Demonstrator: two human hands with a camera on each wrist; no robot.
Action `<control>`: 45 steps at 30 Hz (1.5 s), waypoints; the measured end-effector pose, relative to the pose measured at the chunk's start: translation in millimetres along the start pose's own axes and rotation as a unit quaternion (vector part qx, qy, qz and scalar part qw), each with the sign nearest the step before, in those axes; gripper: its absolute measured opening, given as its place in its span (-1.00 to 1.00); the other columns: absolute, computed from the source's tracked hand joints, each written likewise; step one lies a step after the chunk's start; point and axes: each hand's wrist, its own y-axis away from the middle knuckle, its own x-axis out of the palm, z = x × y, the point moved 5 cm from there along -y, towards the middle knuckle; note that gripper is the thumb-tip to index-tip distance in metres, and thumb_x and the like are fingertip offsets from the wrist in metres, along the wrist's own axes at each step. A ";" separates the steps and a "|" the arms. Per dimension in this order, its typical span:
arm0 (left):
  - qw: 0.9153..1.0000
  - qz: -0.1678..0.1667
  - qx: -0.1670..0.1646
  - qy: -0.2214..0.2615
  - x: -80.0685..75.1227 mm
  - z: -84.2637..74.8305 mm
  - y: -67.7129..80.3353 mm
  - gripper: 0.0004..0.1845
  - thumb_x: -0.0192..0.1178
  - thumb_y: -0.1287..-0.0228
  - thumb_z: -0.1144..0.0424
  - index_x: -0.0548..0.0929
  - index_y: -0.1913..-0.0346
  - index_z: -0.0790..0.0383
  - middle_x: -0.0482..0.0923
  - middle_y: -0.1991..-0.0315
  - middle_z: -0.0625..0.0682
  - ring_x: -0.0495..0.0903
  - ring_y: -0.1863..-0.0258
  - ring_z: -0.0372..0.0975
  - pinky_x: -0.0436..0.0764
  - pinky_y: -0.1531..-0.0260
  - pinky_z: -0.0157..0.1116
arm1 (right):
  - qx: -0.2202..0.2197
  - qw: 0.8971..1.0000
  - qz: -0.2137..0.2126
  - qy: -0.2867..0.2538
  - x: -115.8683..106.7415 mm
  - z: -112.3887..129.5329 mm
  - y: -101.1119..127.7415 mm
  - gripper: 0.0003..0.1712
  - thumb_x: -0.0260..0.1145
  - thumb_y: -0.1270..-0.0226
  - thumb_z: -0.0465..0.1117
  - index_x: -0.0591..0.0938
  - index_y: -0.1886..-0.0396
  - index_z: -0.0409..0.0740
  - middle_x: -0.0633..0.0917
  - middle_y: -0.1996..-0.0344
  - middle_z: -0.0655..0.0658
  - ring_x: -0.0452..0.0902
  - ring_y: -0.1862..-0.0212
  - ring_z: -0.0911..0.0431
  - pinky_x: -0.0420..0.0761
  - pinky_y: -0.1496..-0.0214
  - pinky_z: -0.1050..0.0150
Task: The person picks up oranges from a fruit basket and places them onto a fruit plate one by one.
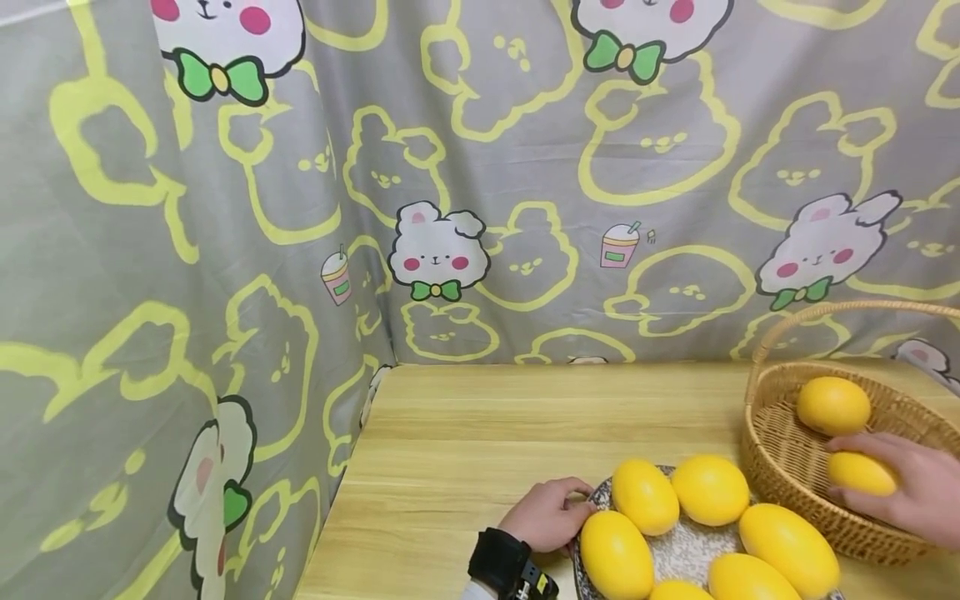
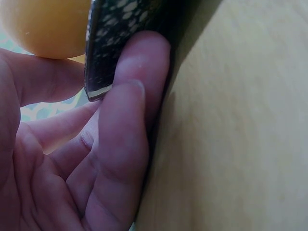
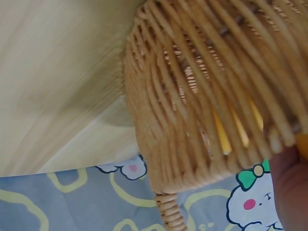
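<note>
Left hand: the left hand (image 1: 546, 514) pinches the rim of the speckled plate (image 1: 678, 554), fingers curled round its edge, steadying it on the wooden table (image 1: 465, 450).
Plate: several yellow fruits (image 1: 643, 497) crowd it — if the grip tips the rim, one may roll off.
Basket: the wicker basket (image 1: 780, 467) stands just right of the plate, one fruit (image 1: 832, 405) inside.
Right hand: the right hand (image 1: 911, 492) curls round another fruit (image 1: 861, 472) inside the basket — a loose hold could drop it.
</note>
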 end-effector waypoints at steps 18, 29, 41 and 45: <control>1.000 -0.002 0.002 -0.004 0.0 0.2 -1.7 -0.70 0.16 -0.52 0.02 0.69 -0.17 -0.03 0.50 0.71 -0.16 0.42 0.80 -0.34 0.46 0.74 -0.40 | -0.006 0.995 -0.090 -0.044 -23.6 31.1 16.2 -0.32 0.74 0.19 0.00 0.69 0.00 0.00 0.56 0.08 0.41 0.22 0.33 0.70 0.28 0.62 0.42; 1.000 -0.001 0.008 -0.002 1.0 -0.3 -0.4 -0.69 0.16 -0.52 0.04 0.68 -0.19 0.00 0.54 0.68 -0.15 0.43 0.79 -0.33 0.51 0.74 -0.38 | -0.067 0.983 -0.149 -0.079 -32.8 55.0 27.4 -0.26 0.77 0.42 -0.22 0.71 0.04 -0.07 0.24 -0.07 0.82 0.32 0.35 0.67 0.23 0.64 0.56; 1.000 0.002 0.008 0.001 2.2 1.1 -0.3 -0.69 0.17 -0.52 0.06 0.68 -0.19 0.03 0.52 0.70 -0.14 0.43 0.79 -0.34 0.49 0.74 -0.40 | -0.104 0.977 -0.166 -0.083 -30.7 76.0 41.5 -0.14 0.81 0.66 -0.22 0.75 0.07 0.11 0.34 -0.07 0.73 0.30 0.12 0.78 0.29 0.46 0.64; 1.000 0.001 0.005 0.001 1.8 2.1 -1.0 -0.70 0.16 -0.52 0.05 0.68 -0.18 0.01 0.52 0.70 -0.15 0.43 0.80 -0.34 0.48 0.74 -0.41 | -0.106 0.975 -0.172 -0.095 -29.3 82.5 47.3 -0.12 0.81 0.70 -0.23 0.76 0.07 0.12 0.39 -0.06 0.71 0.24 0.02 0.83 0.30 0.42 0.66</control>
